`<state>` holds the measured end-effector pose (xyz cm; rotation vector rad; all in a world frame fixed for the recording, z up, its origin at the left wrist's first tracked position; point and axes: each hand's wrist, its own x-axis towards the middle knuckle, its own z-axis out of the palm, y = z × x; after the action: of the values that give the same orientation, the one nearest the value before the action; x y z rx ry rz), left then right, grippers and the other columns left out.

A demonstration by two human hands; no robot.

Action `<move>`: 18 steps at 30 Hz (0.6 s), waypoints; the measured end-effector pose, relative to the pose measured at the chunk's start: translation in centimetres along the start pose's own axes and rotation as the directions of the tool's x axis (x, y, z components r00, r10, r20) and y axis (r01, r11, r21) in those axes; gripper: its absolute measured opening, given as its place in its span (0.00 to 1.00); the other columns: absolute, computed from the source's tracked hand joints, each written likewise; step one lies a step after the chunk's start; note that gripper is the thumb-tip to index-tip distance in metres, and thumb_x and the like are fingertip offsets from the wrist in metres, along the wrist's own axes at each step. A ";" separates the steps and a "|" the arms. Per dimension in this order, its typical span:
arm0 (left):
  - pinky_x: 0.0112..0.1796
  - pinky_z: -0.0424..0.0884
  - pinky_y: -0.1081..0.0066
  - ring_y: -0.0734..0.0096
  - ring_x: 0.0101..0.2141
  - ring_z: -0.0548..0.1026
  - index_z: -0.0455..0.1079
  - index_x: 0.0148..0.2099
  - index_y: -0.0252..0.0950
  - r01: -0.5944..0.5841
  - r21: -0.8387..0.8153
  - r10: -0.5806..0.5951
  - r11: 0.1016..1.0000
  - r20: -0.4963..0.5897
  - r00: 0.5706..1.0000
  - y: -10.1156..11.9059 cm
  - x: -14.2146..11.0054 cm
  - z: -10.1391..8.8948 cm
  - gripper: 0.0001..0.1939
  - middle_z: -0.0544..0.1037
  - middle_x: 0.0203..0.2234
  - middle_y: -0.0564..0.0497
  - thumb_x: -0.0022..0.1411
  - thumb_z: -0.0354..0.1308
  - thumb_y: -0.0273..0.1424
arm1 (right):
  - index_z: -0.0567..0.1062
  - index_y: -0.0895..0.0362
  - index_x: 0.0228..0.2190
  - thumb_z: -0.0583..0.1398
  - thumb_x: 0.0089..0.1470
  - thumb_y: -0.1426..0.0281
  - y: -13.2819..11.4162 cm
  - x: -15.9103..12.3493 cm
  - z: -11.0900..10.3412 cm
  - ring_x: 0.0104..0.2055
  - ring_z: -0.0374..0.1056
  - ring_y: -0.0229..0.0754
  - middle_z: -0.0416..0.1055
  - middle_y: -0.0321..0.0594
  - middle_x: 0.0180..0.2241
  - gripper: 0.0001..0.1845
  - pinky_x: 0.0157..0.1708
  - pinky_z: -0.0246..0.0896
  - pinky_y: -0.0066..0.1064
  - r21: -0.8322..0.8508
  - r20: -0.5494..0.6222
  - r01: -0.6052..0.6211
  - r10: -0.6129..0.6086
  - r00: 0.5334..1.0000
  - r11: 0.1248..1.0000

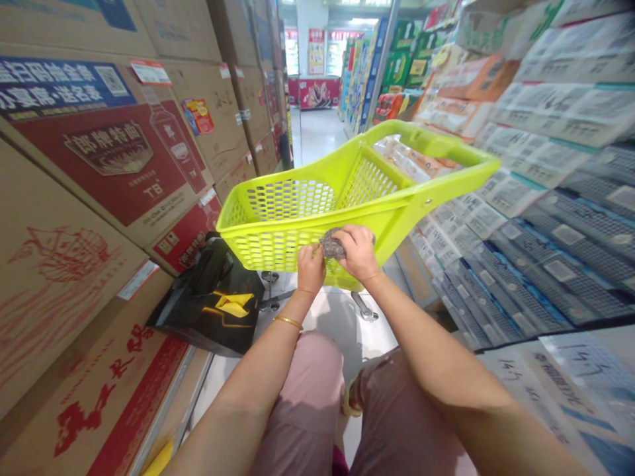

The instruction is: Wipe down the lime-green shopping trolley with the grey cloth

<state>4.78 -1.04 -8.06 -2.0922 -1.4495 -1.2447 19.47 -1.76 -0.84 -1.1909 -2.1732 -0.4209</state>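
A lime-green shopping cart [297,221] with a perforated basket stands across the aisle before me. My right hand [358,251] is wrapped over a crumpled grey cloth [333,244], pressed against the near side of the basket. Close beside it on the left, my left hand [311,266] has its fingers curled into a pinch at the cloth's edge; the fingertips are partly hidden. A divider splits off the handle end of the cart, and wrapped packs [404,158] are visible through that end. The cart's casters [366,309] rest on the floor.
Stacked cardboard cartons [149,149] line the left side. A black bag [211,297] with a yellow patch stands low in front of them. Wrapped paper packs [546,125] and dark grey packs [526,264] are piled on the right. The white-floored aisle [322,129] runs toward a red-fronted chest [317,92].
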 end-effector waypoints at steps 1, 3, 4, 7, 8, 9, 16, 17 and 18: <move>0.39 0.65 0.66 0.64 0.36 0.67 0.71 0.45 0.36 -0.018 -0.011 0.018 1.000 -0.004 1.000 0.0 0.0 0.0 0.16 0.73 0.36 0.46 0.59 0.47 0.22 | 0.70 0.55 0.46 0.55 0.52 0.71 0.0 0.3 -0.2 0.46 0.54 0.49 0.64 0.46 0.45 0.19 0.45 0.47 0.39 0.000 -0.024 -0.038 0.038 0.999 0.999; 0.38 0.65 0.67 0.64 0.36 0.67 0.70 0.45 0.36 -0.042 -0.032 0.042 0.999 0.002 0.999 -0.1 0.0 0.0 0.16 0.73 0.35 0.46 0.59 0.47 0.21 | 0.70 0.55 0.46 0.55 0.51 0.71 0.1 0.5 -0.3 0.47 0.53 0.49 0.62 0.46 0.46 0.19 0.46 0.47 0.39 -0.004 -0.036 -0.083 0.082 0.996 0.997; 0.39 0.65 0.66 0.64 0.36 0.67 0.70 0.45 0.35 -0.047 -0.041 0.048 0.998 0.010 0.999 -0.1 0.0 -0.1 0.15 0.73 0.35 0.46 0.59 0.47 0.21 | 0.71 0.55 0.46 0.55 0.51 0.71 0.1 0.4 -0.1 0.46 0.53 0.49 0.62 0.46 0.46 0.19 0.46 0.47 0.39 -0.007 -0.022 -0.085 0.085 0.996 0.996; 0.39 0.65 0.65 0.63 0.37 0.66 0.70 0.44 0.34 -0.037 -0.068 0.041 0.997 0.049 0.998 -0.2 0.1 -0.2 0.14 0.72 0.34 0.44 0.59 0.47 0.22 | 0.72 0.54 0.43 0.56 0.51 0.71 0.2 -0.2 0.8 0.44 0.54 0.48 0.63 0.46 0.44 0.17 0.44 0.47 0.38 -0.016 0.025 -0.059 0.059 0.998 0.998; 0.40 0.64 0.64 0.63 0.37 0.66 0.70 0.44 0.33 -0.030 -0.079 0.036 0.996 0.065 0.997 -0.2 0.1 -0.2 0.13 0.72 0.34 0.44 0.60 0.47 0.22 | 0.72 0.54 0.43 0.56 0.51 0.71 0.2 -0.6 1.2 0.43 0.54 0.47 0.64 0.45 0.44 0.16 0.44 0.47 0.38 -0.021 0.024 -0.050 0.051 0.998 0.999; 0.40 0.64 0.64 0.63 0.37 0.66 0.70 0.44 0.33 -0.024 -0.090 0.031 0.996 0.080 0.996 -0.2 0.2 -0.2 0.12 0.72 0.35 0.44 0.60 0.48 0.22 | 0.73 0.54 0.43 0.56 0.51 0.71 0.3 -1.0 1.5 0.42 0.54 0.47 0.64 0.45 0.43 0.16 0.43 0.47 0.38 -0.028 0.018 -0.042 0.043 0.999 0.999; 0.41 0.63 0.63 0.63 0.38 0.67 0.68 0.51 0.35 -0.047 -0.120 0.051 0.992 0.030 0.998 -0.2 0.4 0.0 0.17 0.73 0.36 0.44 0.62 0.47 0.23 | 0.73 0.54 0.43 0.53 0.56 0.70 1.0 -3.9 3.9 0.41 0.56 0.45 0.68 0.44 0.41 0.14 0.40 0.45 0.36 -0.091 0.149 0.118 -0.104 0.983 0.989; 0.41 0.63 0.63 0.64 0.38 0.68 0.68 0.52 0.35 -0.046 -0.118 0.049 0.992 0.027 0.998 -0.2 0.5 0.0 0.17 0.73 0.36 0.45 0.62 0.46 0.22 | 0.73 0.54 0.43 0.53 0.57 0.70 1.1 -4.3 4.3 0.40 0.56 0.45 0.68 0.44 0.41 0.14 0.40 0.45 0.36 -0.100 0.186 0.141 -0.121 0.975 0.985; 0.41 0.63 0.63 0.64 0.38 0.68 0.68 0.52 0.35 -0.041 -0.113 0.045 0.993 0.033 0.998 -0.2 0.5 0.0 0.18 0.73 0.36 0.45 0.62 0.46 0.22 | 0.73 0.54 0.43 0.52 0.58 0.70 1.0 -4.7 4.6 0.40 0.56 0.44 0.69 0.44 0.41 0.13 0.39 0.45 0.36 -0.106 0.222 0.166 -0.139 0.965 0.980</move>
<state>4.69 -0.67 -7.71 -2.2165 -1.3712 -1.3077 20.55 -1.74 -7.42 -1.1853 -2.4670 -0.5206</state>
